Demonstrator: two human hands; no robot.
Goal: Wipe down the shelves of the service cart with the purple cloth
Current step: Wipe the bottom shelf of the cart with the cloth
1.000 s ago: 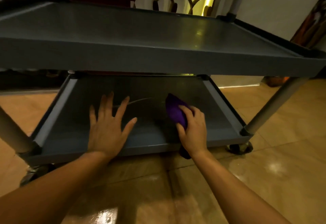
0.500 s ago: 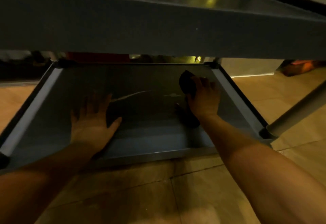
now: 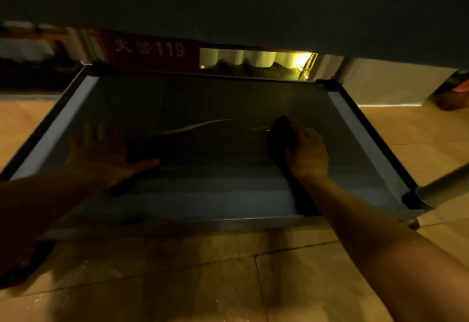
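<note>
The grey bottom shelf [image 3: 215,195] of the service cart fills the middle of the view, dim under the upper shelf [image 3: 253,2]. My right hand [image 3: 308,154] presses the purple cloth [image 3: 278,134] flat on the shelf's right half; the cloth looks almost black in the shadow and is partly covered by my fingers. My left hand [image 3: 106,154] lies flat and spread on the shelf's left half, blurred, holding nothing.
The shelf has a raised rim all round. A cart leg [image 3: 444,189] rises at the right front corner with a caster below it. A red sign [image 3: 152,50] stands behind the cart. Glossy tan floor tiles [image 3: 203,283] lie in front.
My head dropped lower, so the upper shelf now covers the top of the view. My right hand pushed the cloth deeper onto the shelf, then drew back slightly. The left hand stayed flat.
</note>
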